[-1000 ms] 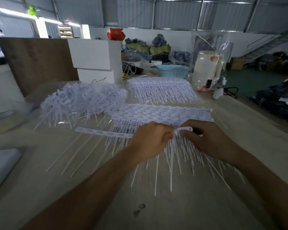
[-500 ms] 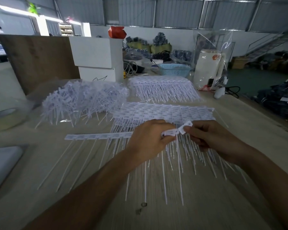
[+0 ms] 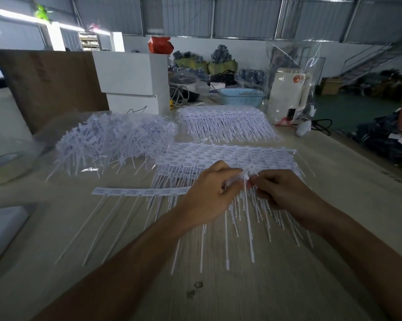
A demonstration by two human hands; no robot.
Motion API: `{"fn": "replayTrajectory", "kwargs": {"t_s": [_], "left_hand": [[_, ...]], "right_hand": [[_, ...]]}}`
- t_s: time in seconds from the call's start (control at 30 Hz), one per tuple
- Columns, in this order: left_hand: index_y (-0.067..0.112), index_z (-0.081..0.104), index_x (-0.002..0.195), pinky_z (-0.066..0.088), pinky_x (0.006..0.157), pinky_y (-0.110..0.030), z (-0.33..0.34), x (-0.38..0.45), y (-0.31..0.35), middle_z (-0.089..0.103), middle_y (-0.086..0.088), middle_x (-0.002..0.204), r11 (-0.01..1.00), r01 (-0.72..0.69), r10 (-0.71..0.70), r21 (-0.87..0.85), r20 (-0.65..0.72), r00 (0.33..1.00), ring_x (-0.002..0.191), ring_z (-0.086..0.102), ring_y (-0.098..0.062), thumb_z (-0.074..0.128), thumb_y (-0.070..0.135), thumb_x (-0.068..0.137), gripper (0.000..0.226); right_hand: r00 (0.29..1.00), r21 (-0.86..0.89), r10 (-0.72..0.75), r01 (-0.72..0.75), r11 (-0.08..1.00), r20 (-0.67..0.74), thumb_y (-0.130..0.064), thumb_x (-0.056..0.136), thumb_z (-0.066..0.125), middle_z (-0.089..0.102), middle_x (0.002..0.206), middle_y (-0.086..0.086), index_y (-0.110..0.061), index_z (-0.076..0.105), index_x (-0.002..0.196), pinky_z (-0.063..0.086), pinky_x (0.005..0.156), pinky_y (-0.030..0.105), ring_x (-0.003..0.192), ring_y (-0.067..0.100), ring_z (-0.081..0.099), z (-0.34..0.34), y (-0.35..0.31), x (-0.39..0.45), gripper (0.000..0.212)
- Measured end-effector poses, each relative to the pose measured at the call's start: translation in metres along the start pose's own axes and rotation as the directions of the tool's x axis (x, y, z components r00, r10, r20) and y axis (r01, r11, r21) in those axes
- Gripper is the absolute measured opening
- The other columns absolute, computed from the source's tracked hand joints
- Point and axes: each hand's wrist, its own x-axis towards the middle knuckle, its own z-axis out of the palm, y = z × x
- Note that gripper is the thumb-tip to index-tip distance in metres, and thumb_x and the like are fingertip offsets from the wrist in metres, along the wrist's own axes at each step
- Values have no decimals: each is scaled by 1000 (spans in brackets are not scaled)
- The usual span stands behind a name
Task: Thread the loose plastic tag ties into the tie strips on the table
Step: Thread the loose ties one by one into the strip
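A white tie strip (image 3: 139,191) lies across the table, its long tails pointing toward me. My left hand (image 3: 209,195) pinches the strip's right end, lifted a little off the table. Facing it, my right hand (image 3: 285,191) pinches a loose white tag tie (image 3: 247,205) at that same end, and the tie's tail hangs down between the two hands. Behind my hands a stack of tie strips (image 3: 221,156) lies flat. The heap of loose tag ties (image 3: 112,140) sits on clear plastic at the left.
Another stack of strips (image 3: 225,121) lies farther back. White boxes (image 3: 130,82), a blue basket (image 3: 240,97) and a white kettle (image 3: 288,89) in a clear bag stand along the far edge. A brown board (image 3: 47,84) rises at the left, a tape roll (image 3: 0,163) below it.
The strip's right end has been lifted and my hands have come closer together. The loose tie's head, earlier sticking out sideways, now sits between my fingertips with its tail hanging down.
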Motion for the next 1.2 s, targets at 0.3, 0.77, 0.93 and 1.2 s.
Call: {"fn": "replayTrajectory", "kwargs": {"t_s": [0.3,0.77,0.93,1.2], "left_hand": [[14,62,130,39,70,-11,-5,-2,-1,59,-2,98,999,33,-34,-39,-15,999,84,55,-10,57,-1,91,42],[20,67,121,54,83,-33,-9,-3,-14,72,3,107,999,24,-24,35,7,1000,96,66,-13,64,7,88,36],[17,72,113,49,80,-34,-5,-2,-13,69,3,99,996,-6,12,92,-65,998,91,61,-15,70,16,89,24],[13,73,114,49,91,-40,-5,-4,-14,70,0,111,989,24,-6,145,-123,992,109,61,-19,74,12,85,28]], "right_hand": [[964,315,171,-230,921,203,-57,93,55,38,58,-2,-9,73,91,21,42,21,49,10,24,6,-5,-4,52],[977,327,168,-203,923,132,-39,99,55,35,56,-1,-10,64,77,19,36,18,44,8,23,7,-2,-3,38],[977,308,163,-199,930,138,-50,97,51,38,54,-1,-7,67,87,21,38,21,44,9,24,13,0,-2,47],[964,391,207,-256,884,165,-45,99,53,45,59,-1,-5,76,90,28,39,20,48,9,33,25,-1,-5,48]]}}
